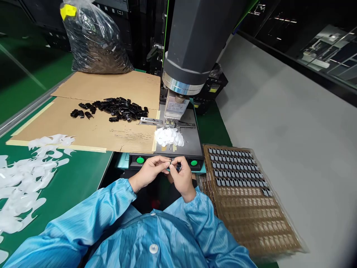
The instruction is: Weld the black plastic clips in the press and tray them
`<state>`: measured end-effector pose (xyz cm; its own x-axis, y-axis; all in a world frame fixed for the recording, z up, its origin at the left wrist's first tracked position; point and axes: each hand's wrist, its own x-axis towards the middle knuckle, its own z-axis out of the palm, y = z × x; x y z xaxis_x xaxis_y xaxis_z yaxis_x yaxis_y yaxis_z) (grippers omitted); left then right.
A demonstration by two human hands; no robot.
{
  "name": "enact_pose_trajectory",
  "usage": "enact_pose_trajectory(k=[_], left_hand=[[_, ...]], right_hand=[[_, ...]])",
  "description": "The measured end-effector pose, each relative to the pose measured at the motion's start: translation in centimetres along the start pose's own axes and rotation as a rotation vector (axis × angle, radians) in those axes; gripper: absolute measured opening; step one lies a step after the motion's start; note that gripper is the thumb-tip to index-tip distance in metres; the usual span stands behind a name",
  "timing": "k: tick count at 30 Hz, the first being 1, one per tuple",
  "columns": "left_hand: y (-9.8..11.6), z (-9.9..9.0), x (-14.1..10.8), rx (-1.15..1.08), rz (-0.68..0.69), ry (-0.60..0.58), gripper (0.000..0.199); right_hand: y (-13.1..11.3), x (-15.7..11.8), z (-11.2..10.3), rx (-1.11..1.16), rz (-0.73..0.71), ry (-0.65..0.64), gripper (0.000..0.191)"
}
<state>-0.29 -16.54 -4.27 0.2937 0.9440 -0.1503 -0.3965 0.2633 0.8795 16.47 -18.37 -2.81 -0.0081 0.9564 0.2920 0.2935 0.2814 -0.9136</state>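
My left hand (150, 170) and my right hand (182, 178) meet in front of the machine's base, fingertips pinched together. Between them is a small black plastic part (179, 167), mostly covered by the fingers. Just beyond my hands, a heap of thin white plastic pieces (169, 137) lies on the grey machine base (192, 143). Above that heap stands the metal tool head (176, 106) of the machine. A pile of similar black plastic parts (122, 108) rests on the cardboard (92, 132) to the left.
Two green buttons (140, 160) flank my hands on the base's front. On the right, a stack of clear trays (237, 212) holds rows of black-and-grey parts. More white pieces (25, 186) cover the green table at left. A plastic bag (97, 41) stands at the back.
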Motion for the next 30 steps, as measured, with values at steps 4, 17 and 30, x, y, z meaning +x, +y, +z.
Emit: enact_pose_trajectory(k=[4,17,30], left_hand=[[-0.1,0.0,-0.1,0.028,0.078,-0.048,0.034],[-0.1,-0.5,-0.3,0.253,0.27,-0.116,0.024],[0.1,-0.4,-0.4,0.268,0.269,-0.136,0.024]], right_hand=[[0.5,0.1,-0.1,0.012,0.032,0.045,0.007],[0.9,0.6,-1.0,-0.047,0.15,0.014,0.01],[1.3,0.5,-0.8,0.052,0.159,0.035,0.013]])
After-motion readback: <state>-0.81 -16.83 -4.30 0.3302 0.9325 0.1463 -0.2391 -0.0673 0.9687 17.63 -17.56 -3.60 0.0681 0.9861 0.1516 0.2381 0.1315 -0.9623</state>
